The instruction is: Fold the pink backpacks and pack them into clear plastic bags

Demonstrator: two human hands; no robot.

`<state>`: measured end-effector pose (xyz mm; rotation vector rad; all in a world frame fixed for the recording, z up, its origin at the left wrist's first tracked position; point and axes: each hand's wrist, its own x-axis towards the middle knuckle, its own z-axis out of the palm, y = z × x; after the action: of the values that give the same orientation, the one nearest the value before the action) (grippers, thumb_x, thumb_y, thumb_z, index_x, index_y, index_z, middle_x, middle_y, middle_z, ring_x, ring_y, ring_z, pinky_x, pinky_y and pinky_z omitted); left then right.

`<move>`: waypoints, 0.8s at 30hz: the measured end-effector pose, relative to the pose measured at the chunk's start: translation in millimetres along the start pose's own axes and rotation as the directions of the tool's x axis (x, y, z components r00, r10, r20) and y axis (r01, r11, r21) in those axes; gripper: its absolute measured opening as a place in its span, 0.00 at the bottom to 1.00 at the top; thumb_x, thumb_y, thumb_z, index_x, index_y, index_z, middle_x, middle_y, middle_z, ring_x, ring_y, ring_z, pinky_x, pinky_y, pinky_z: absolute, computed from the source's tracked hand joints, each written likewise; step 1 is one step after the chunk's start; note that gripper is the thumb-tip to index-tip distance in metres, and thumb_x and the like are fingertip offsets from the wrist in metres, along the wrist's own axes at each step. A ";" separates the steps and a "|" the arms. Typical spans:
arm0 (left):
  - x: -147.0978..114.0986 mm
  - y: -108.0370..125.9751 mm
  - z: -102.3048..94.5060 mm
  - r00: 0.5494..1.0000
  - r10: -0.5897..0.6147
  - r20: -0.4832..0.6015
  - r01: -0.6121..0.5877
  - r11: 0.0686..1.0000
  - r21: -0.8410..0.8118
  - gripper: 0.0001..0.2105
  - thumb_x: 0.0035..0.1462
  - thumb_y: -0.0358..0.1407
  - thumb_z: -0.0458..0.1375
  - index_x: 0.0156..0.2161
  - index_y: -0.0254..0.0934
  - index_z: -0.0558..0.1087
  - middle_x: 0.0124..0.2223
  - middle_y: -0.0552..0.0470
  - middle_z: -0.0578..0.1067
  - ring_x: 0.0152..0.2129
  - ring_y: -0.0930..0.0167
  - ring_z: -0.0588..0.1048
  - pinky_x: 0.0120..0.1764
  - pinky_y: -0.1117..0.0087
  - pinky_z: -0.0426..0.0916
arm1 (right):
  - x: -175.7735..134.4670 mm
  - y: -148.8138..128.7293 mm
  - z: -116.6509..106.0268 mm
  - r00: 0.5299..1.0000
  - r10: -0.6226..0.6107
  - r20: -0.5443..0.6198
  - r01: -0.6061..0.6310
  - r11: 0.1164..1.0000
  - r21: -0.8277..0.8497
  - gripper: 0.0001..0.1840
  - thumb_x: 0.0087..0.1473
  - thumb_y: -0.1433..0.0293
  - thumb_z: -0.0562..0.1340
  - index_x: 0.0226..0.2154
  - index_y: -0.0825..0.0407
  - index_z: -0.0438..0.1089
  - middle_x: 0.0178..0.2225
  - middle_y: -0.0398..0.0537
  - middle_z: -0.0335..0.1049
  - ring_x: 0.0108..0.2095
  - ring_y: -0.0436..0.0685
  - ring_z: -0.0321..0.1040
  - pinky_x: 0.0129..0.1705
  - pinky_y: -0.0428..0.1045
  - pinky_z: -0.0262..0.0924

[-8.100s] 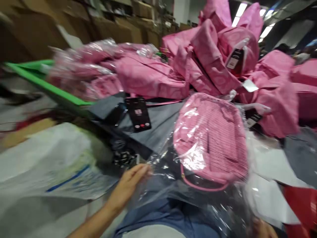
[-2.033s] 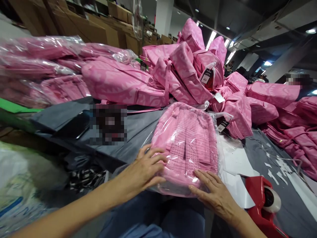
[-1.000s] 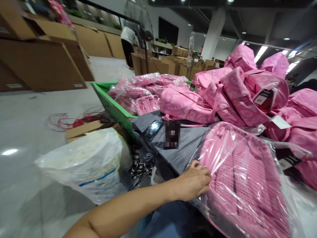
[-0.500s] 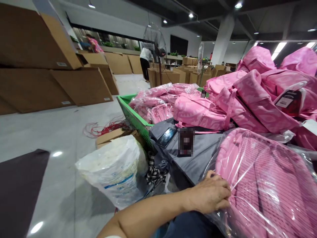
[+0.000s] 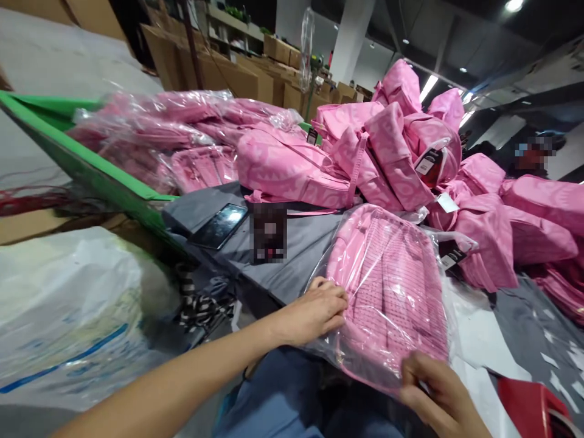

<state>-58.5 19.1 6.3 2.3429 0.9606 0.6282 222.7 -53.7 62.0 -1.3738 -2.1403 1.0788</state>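
Note:
A pink backpack [image 5: 387, 286] lies inside a clear plastic bag [image 5: 319, 350] at the near edge of the grey-covered table. My left hand [image 5: 317, 310] rests on its left side, with the fingers curled over the plastic. At the lower right corner, my right hand [image 5: 435, 392] pinches the edge of the plastic bag between thumb and fingers. Through the film I see the backpack's mesh-patterned panel facing up. A dark phone [image 5: 221, 226] and a blurred-out dark object [image 5: 269, 234] lie on the cloth beyond my left hand.
Pink backpacks [image 5: 392, 152] are heaped at the back and right, some with tags. Plastic-wrapped ones fill a green-rimmed bin [image 5: 91, 152] at left. A white sack [image 5: 86, 304] stands on the floor. White paper [image 5: 483, 334] and a red object [image 5: 533, 407] lie at right.
My view has swung to the right and closer over the table. My right hand has come into view at the bag's lower corner. The left hand stays on the bag's left side.

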 end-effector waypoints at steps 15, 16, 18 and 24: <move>-1.9 1.8 -0.3 1.000 -0.002 -0.026 0.000 0.998 -0.060 0.05 0.65 0.29 0.59 0.35 0.36 0.70 0.42 0.53 0.74 0.42 0.67 0.70 0.54 0.62 0.53 | 88.1 -5.9 -11.8 0.884 -0.463 0.065 0.342 0.548 -0.763 0.12 0.71 0.67 0.54 0.39 0.51 0.71 0.33 0.50 0.74 0.30 0.54 0.71 0.30 0.47 0.61; -1.7 1.6 -0.6 1.000 0.000 -0.024 -0.002 0.998 -0.060 0.05 0.65 0.29 0.59 0.35 0.36 0.70 0.42 0.53 0.74 0.43 0.67 0.70 0.54 0.62 0.52 | 77.4 -7.0 -6.0 0.832 -0.541 0.122 0.433 0.495 -0.754 0.12 0.71 0.68 0.53 0.45 0.51 0.72 0.40 0.53 0.76 0.38 0.56 0.73 0.36 0.49 0.65; -1.5 0.8 -0.5 1.000 0.001 -0.017 -0.002 0.998 -0.056 0.05 0.65 0.28 0.59 0.35 0.35 0.71 0.42 0.53 0.74 0.43 0.67 0.70 0.54 0.61 0.52 | 59.5 -4.5 10.1 0.762 -0.598 0.246 0.541 0.381 -0.749 0.16 0.70 0.68 0.53 0.56 0.49 0.69 0.53 0.57 0.74 0.53 0.60 0.71 0.48 0.54 0.68; -2.1 -4.2 3.9 1.000 0.012 -0.022 -0.012 1.000 -0.023 0.06 0.68 0.30 0.55 0.38 0.36 0.72 0.42 0.52 0.74 0.44 0.66 0.71 0.53 0.62 0.54 | 48.3 27.6 39.7 0.806 -0.507 0.304 0.505 0.324 -0.800 0.22 0.69 0.65 0.57 0.63 0.41 0.64 0.66 0.54 0.61 0.63 0.62 0.62 0.56 0.60 0.63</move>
<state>-59.5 18.9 0.3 2.3276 0.9447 0.6674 191.1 -20.4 11.4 -0.7802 -2.9507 -0.3722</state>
